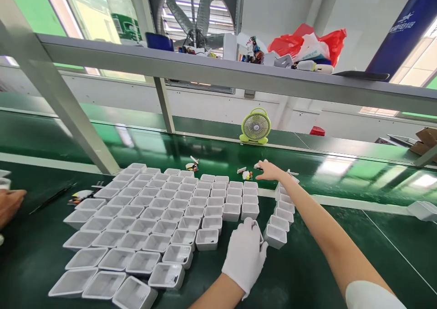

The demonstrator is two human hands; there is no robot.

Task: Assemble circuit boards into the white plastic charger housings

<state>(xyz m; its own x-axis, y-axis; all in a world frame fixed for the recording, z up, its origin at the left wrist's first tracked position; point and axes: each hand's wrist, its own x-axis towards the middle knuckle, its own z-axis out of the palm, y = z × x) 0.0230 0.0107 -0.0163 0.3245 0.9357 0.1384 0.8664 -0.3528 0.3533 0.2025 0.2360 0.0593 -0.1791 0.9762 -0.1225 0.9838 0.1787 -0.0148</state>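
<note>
My left hand (245, 253), in a white glove, is curled round a white square casing (258, 230) at the right edge of a big grid of several open white casings (160, 222) on the green table. My bare right hand (270, 170) reaches far out onto the glossy green conveyor belt (358, 172). Its fingertips are pinched on a small white and black part (257, 166). A small circuit board (246, 174) lies just left of that hand. A short column of white casings (280, 211) runs under my right forearm.
Another person's hand (9, 204) shows at the far left edge. Another small board (192, 165) lies on the belt, and a green desk fan (255, 126) stands behind it. A grey shelf beam (218, 74) overhead carries red bags (307, 40) and clutter. A slanted post (68, 113) stands at left.
</note>
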